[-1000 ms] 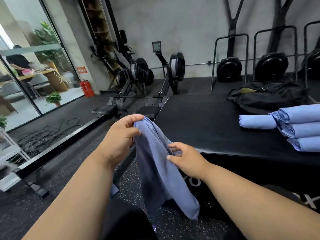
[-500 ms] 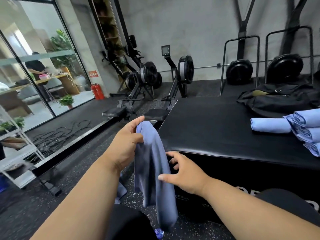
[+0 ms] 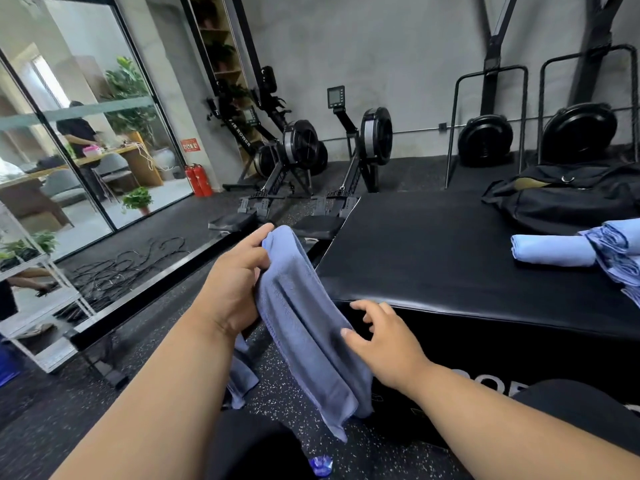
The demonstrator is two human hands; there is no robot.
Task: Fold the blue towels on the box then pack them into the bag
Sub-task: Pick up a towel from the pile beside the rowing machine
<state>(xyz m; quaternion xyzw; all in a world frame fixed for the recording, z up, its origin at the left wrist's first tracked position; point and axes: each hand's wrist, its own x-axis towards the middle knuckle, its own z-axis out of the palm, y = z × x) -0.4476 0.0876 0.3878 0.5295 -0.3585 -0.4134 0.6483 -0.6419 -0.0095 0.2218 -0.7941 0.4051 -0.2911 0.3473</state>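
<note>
At the far left, a glass wall [image 3: 79,140] is seen, with a person in a dark top [image 3: 78,133] standing at a wooden counter beyond it. A white metal rack [image 3: 45,306] stands at the near left, and loose black cables [image 3: 114,268] lie on the speckled floor beside it. Two red fire extinguishers [image 3: 199,180] are set against the far wall, and to their right two rowing machines [image 3: 322,161] are parked.

Near the middle, a blue towel [image 3: 308,327] is held up in the air, left of the box and clear of its top. Its upper end is gripped by the left hand [image 3: 232,289], whose fingers are curled round the bunched cloth. The towel hangs down in long folds towards the floor. The right hand [image 3: 384,344] is placed at the towel's right edge; its thumb touches the cloth, while its fingers are spread and loosely bent, closed round nothing.

To the right, the black box [image 3: 450,254] is seen with a flat padded top. On its far right part a black bag [image 3: 568,199] lies slumped. Just nearer, one folded blue towel [image 3: 550,249] lies on the box, touching a stack of folded blue towels [image 3: 620,254] at the right edge of the view.
</note>
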